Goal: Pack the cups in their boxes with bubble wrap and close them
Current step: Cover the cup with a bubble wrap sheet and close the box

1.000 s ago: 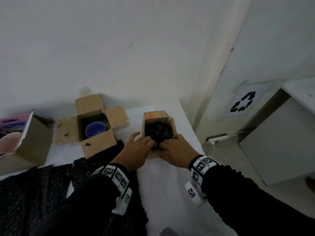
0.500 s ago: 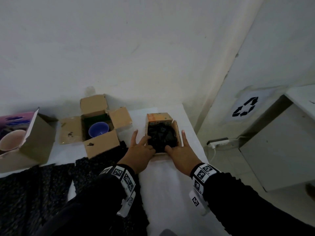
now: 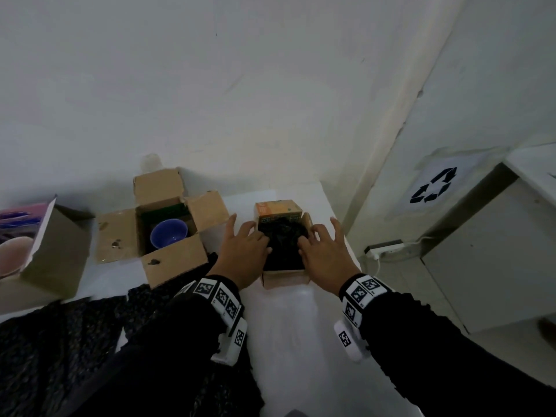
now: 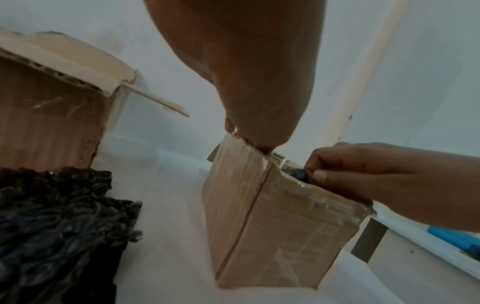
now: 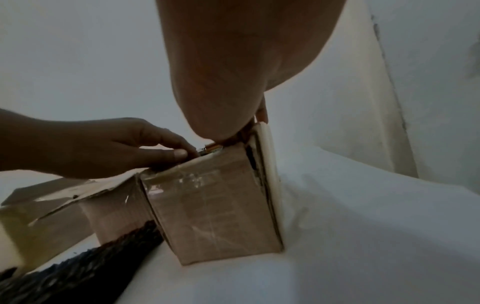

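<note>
A small cardboard box (image 3: 285,278) stands on the white table (image 3: 301,341), stuffed with black bubble wrap (image 3: 284,245); no cup shows under the wrap. My left hand (image 3: 245,251) lies over the box's left rim and my right hand (image 3: 326,254) over its right rim. Both have their fingers spread, with fingertips pressing down on the wrap. From the left wrist I see the box (image 4: 272,226) with the right hand (image 4: 376,181) at its rim. From the right wrist I see the box (image 5: 215,205) and the left hand (image 5: 91,148). A blue cup (image 3: 169,237) sits in an open box (image 3: 174,263) further left.
At the far left an open box (image 3: 57,251) holds a pink cup (image 3: 12,257). Loose black bubble wrap (image 3: 60,341) covers the table's near left. The table ends just right of the small box. Beyond it are a power strip (image 3: 385,248) on the floor and a grey cabinet (image 3: 481,266).
Both hands have moved from the box's near edge forward along its sides. Their fingers have spread and now press on the wrap from left and right.
</note>
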Demonstrator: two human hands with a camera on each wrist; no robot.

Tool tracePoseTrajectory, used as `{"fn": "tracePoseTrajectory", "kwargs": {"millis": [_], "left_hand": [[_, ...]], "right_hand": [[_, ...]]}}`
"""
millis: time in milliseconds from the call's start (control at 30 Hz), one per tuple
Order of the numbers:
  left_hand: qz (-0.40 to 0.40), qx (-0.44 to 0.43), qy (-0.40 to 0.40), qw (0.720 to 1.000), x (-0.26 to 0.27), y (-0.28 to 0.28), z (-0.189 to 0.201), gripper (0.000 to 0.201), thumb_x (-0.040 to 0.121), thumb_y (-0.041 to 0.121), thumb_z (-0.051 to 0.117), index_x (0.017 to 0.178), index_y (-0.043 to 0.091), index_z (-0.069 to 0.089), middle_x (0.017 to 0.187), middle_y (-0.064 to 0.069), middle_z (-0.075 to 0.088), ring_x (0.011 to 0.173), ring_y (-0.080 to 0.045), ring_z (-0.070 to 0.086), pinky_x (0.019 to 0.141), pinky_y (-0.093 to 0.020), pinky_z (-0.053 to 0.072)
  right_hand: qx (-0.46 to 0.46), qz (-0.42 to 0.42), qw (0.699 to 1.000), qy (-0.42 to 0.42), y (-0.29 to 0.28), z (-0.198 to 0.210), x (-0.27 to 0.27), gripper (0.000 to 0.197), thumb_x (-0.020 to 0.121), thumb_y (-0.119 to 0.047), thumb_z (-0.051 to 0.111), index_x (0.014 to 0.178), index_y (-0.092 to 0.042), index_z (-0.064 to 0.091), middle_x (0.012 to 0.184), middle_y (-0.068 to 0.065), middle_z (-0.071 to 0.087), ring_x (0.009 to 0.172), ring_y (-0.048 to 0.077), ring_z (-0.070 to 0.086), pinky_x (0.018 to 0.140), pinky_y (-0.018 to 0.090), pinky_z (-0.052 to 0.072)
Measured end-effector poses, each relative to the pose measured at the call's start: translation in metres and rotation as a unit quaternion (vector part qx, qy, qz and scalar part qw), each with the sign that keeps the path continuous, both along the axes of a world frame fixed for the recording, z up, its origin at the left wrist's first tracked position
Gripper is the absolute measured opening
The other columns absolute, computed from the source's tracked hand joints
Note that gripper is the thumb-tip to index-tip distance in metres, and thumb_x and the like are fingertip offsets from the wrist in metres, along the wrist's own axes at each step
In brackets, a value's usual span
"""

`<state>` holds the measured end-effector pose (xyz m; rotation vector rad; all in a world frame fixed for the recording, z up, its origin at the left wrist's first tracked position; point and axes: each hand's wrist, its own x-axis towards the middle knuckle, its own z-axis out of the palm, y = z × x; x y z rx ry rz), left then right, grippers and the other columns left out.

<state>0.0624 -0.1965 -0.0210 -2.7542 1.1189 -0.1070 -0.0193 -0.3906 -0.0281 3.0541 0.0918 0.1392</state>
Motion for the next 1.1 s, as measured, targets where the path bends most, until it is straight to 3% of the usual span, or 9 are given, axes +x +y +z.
{"fn": "tracePoseTrajectory", "kwargs": {"millis": [133,267,333,467,567,733,867,967,1100], "left_hand": [[0.014,0.036,-0.003,0.999,0.005,-0.012,0.006,0.028,0.094,0.041,0.048,0.089,0.026,0.07,0.098,0.006,0.07,0.121,-0.027,0.048,0.112,-0.056,0.008],[-0.038,0.04,-0.004,0.998,0.017,-0.021,0.009,0.023,0.091,0.028,0.05,0.096,0.017,0.07,0.103,-0.004,0.062,0.109,-0.03,0.047,0.103,-0.04,0.031],[-0.051,0.031,0.008,0.998,0.022,-0.021,0.009,0.02,0.086,0.022,0.054,0.093,0.014,0.071,0.104,-0.007,0.061,0.107,-0.029,0.05,0.102,-0.038,0.035],[-0.062,0.045,-0.003,0.997,0.028,-0.021,0.003,0.018,0.085,0.02,0.053,0.091,0.015,0.07,0.097,-0.002,0.067,0.114,-0.025,0.055,0.119,-0.047,0.015],[-0.042,0.05,-0.016,0.998,0.027,-0.024,0.002,0.02,0.086,0.019,0.045,0.096,0.016,0.063,0.086,0.003,0.065,0.106,-0.022,0.058,0.117,-0.058,-0.008],[-0.018,0.063,-0.012,0.998,0.026,-0.028,0.002,0.021,0.085,0.018,0.044,0.094,0.017,0.063,0.087,0.003,0.065,0.12,-0.026,0.049,0.111,-0.066,-0.015],[0.017,0.066,0.003,0.998,0.026,-0.027,-0.002,0.021,0.081,0.021,0.05,0.093,0.018,0.066,0.106,-0.005,0.069,0.134,-0.034,0.037,0.111,-0.067,-0.01],[0.02,0.068,0.026,0.997,0.025,-0.027,-0.005,0.025,0.085,0.028,0.05,0.106,0.019,0.062,0.112,-0.001,0.067,0.13,-0.032,0.036,0.109,-0.055,0.015],[0.021,0.004,0.035,0.999,0.023,-0.027,0.0,0.031,0.091,0.039,0.045,0.108,0.018,0.06,0.113,-0.003,0.065,0.122,-0.032,0.038,0.09,-0.041,0.035]], "right_hand": [[0.011,-0.032,0.999,-0.026,0.01,0.008,0.017,0.008,0.084,-0.024,0.058,0.084,-0.016,0.058,0.078,0.006,0.064,0.093,0.03,0.057,0.102,0.053,0.025],[0.021,-0.008,0.999,0.025,0.013,0.013,0.038,0.015,0.07,-0.011,0.072,0.081,-0.013,0.061,0.079,0.01,0.063,0.079,0.031,0.057,0.072,0.04,0.044],[0.057,0.017,0.997,0.057,0.017,0.014,0.045,0.014,0.082,-0.008,0.062,0.096,-0.009,0.061,0.094,0.013,0.064,0.088,0.032,0.06,0.085,0.043,0.047],[-0.019,0.008,0.998,0.051,0.025,0.012,0.058,0.015,0.092,-0.013,0.044,0.099,-0.01,0.056,0.086,0.006,0.066,0.075,0.027,0.065,0.12,0.054,0.011],[-0.035,-0.027,0.995,0.085,0.025,0.009,0.062,0.023,0.095,-0.016,0.033,0.105,-0.009,0.052,0.084,0.003,0.065,0.074,0.025,0.064,0.117,0.059,-0.006],[-0.026,-0.03,0.993,0.109,0.014,0.012,0.061,0.027,0.096,-0.018,0.027,0.11,-0.011,0.048,0.082,0.004,0.069,0.089,0.033,0.063,0.111,0.06,-0.022],[-0.017,-0.018,0.991,0.135,0.01,0.008,0.07,0.037,0.096,-0.02,0.027,0.127,-0.018,0.047,0.089,0.002,0.069,0.098,0.033,0.062,0.108,0.068,-0.018],[-0.003,-0.002,0.989,0.148,0.008,0.004,0.074,0.041,0.097,-0.019,0.027,0.13,-0.022,0.05,0.109,0.004,0.067,0.114,0.03,0.055,0.112,0.062,-0.015],[0.047,0.044,0.992,0.112,0.0,0.001,0.077,0.032,0.092,-0.014,0.042,0.119,-0.017,0.059,0.11,0.007,0.067,0.104,0.031,0.06,0.111,0.044,0.025]]}}
